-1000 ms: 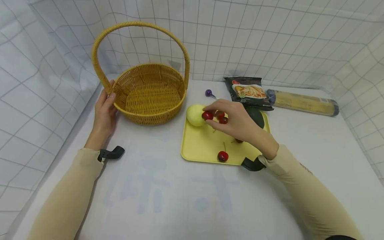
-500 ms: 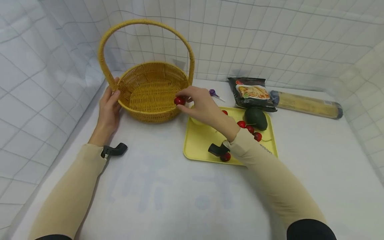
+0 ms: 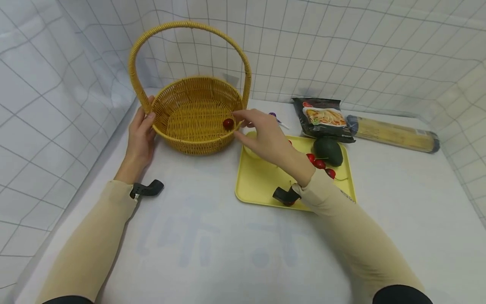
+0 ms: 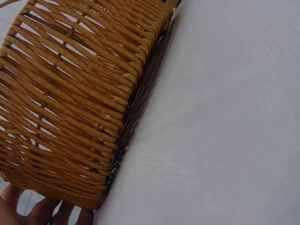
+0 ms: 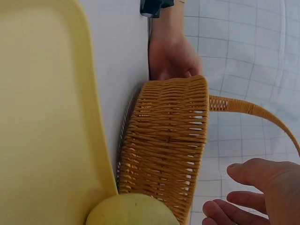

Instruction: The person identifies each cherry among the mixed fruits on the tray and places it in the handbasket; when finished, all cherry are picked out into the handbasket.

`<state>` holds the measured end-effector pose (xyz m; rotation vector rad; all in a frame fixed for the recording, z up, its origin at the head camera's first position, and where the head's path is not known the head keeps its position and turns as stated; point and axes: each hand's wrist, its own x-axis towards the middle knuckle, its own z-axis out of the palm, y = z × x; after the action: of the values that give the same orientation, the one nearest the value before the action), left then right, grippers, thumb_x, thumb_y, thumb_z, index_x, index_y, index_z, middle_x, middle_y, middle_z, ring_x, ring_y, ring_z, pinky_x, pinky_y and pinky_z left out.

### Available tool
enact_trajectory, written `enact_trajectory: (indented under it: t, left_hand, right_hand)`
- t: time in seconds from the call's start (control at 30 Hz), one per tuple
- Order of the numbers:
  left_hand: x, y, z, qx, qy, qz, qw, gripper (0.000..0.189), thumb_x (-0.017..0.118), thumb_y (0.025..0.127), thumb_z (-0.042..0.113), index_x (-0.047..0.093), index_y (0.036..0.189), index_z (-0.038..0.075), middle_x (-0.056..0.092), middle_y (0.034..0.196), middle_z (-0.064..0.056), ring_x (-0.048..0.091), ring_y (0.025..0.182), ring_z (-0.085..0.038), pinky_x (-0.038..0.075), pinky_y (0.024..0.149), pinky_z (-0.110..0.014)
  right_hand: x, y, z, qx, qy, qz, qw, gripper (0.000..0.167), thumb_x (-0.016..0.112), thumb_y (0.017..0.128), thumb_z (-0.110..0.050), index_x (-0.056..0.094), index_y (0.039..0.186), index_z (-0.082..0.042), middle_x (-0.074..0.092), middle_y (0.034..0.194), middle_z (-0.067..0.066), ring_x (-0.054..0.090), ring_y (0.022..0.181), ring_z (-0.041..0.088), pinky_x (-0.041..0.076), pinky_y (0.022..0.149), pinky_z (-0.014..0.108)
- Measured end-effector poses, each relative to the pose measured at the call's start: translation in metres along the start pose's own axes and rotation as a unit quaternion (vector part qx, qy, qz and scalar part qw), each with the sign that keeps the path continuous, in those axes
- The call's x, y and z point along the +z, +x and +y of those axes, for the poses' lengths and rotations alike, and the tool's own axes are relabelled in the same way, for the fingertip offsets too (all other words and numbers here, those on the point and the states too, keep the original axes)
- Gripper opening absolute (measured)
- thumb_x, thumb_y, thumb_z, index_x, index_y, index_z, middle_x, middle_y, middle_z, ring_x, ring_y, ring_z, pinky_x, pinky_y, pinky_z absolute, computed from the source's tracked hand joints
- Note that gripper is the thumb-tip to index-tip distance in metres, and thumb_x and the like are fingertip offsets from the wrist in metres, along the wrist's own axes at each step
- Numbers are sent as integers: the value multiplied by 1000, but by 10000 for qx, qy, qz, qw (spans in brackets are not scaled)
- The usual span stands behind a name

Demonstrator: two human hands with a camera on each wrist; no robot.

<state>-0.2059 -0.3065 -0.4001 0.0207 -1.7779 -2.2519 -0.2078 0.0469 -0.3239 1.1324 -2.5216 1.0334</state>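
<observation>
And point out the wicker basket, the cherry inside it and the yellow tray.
Wicker basket [image 3: 199, 147]: head view, front outer wall.
Cherry [image 3: 228, 123]: head view, middle of its skin.
Yellow tray [image 3: 258, 185]: head view, bare floor, front left.

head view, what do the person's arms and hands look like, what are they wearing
The left sleeve and right sleeve are long and beige; the right bears a small dark marking, too small to read. Each wrist wears a dark attachment, left piece and right piece. The left hand and right hand have no gloves.
</observation>
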Motion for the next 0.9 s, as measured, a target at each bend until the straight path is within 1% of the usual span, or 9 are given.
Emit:
enact_trajectory:
  t: [0.13,0.27,0.4,0.53,0.63,0.7,0.77,0.83,0.9]
  left_hand:
    - [0,0,0,1,-32,-4,10000,54,56,108,24,46,161,24,44,163,-6,40,148,-20,33,119,-31]
    - [0,-1,1,-24,-32,-7,10000,55,57,107,25,46,161,25,45,162,-4,40,148,-20,32,118,-31]
    - [2,-1,2,-61,-50,10,10000,55,58,107,26,47,160,25,45,162,-3,39,148,-20,32,119,-31]
    - [1,-1,1,-114,-40,10,9999,55,57,107,26,46,161,26,44,164,-3,38,150,-20,30,121,-31]
    - [1,-1,0,-135,-51,-2,9999,55,57,108,25,45,161,27,44,163,-2,38,151,-20,31,120,-30]
    - [2,-1,0,-132,-56,-23,9999,55,57,108,25,45,161,27,45,163,-2,38,150,-19,31,120,-30]
    - [2,0,0,-112,-88,-33,9999,55,57,107,25,46,161,26,45,162,-2,39,149,-19,32,118,-30]
    - [2,-1,0,-85,-112,-36,9999,55,58,107,25,46,161,25,46,161,-2,39,148,-19,33,118,-30]
    - [2,-1,0,-60,-114,-26,9999,55,58,107,25,46,161,24,46,161,-3,40,147,-19,33,117,-30]
  right_hand:
    - [-14,-18,2,49,33,110,9999,43,75,98,-14,65,138,-3,73,127,14,72,107,25,58,97,41]
    - [-29,-40,6,207,-45,177,9996,43,76,97,-15,66,137,-4,73,128,12,72,108,25,58,96,40]
    - [-42,-62,12,365,-177,238,9989,42,77,97,-17,68,137,-7,73,129,11,73,106,25,59,93,44]
    - [-51,-81,19,478,-124,335,9982,39,78,96,-15,70,134,-8,74,125,12,74,102,27,60,91,47]
    - [-55,-96,21,630,-184,381,9971,36,78,97,-16,71,132,-10,76,118,8,75,99,26,60,83,40]
    - [-54,-106,21,718,-213,394,9964,34,78,97,-18,72,129,-12,77,114,4,75,98,24,57,77,37]
    - [-53,-114,21,750,-183,341,9964,32,79,96,-19,73,128,-14,77,112,2,75,98,21,54,74,38]
    - [-51,-118,21,713,-23,185,9973,31,79,96,-20,74,126,-13,77,113,3,75,99,20,57,80,38]
    - [-50,-120,23,689,252,-115,9972,30,79,96,-20,75,125,-12,77,116,5,75,101,19,60,85,42]
